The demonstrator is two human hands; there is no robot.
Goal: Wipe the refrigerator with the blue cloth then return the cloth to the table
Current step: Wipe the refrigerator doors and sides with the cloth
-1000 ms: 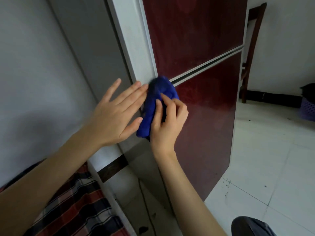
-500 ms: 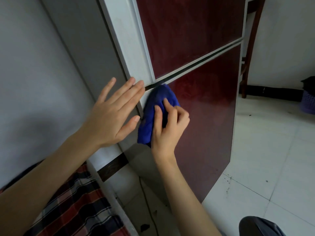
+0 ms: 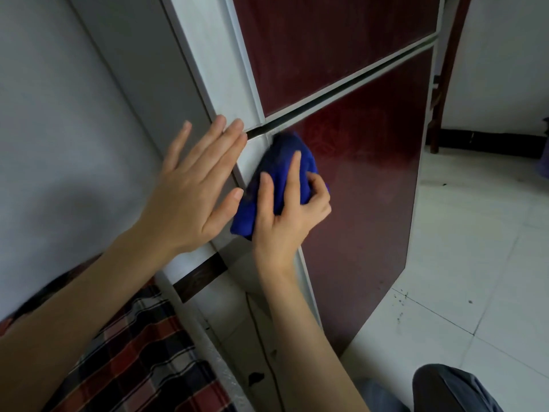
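Blue cloth [image 3: 280, 157] is bunched into a soft wad and pressed to the refrigerator [image 3: 365, 188], at the top left corner of the lower door, just under the gap [image 3: 341, 93] between the doors. It overlaps the white edge strip [image 3: 251, 153] and the dark red panel. Its edges are blurred.

Handling, as a judgement: light, limp and squashy, not fragile. It looks like a napped fabric that should not slip in the fingers. It can be taken anywhere, but a whole-wad grip from behind suits wiping, since loose corners would flop.

Right hand [image 3: 285, 224] grips the wad, two fingers [image 3: 292, 173] laid over its back and the rest curled round the right side. Left hand [image 3: 190, 200] is flat and holds nothing, fingers straight, lying on the fridge's left side at the front edge, thumb tip just beside the cloth.

Wiping looks underway, with most of the door below not yet covered. The table is not in view.

Around: grey wall [image 3: 59, 114] at left, plaid fabric [image 3: 133, 352] at lower left, tiled floor [image 3: 475, 263] at right, dark wooden chair [image 3: 445, 69] past the door's right edge.
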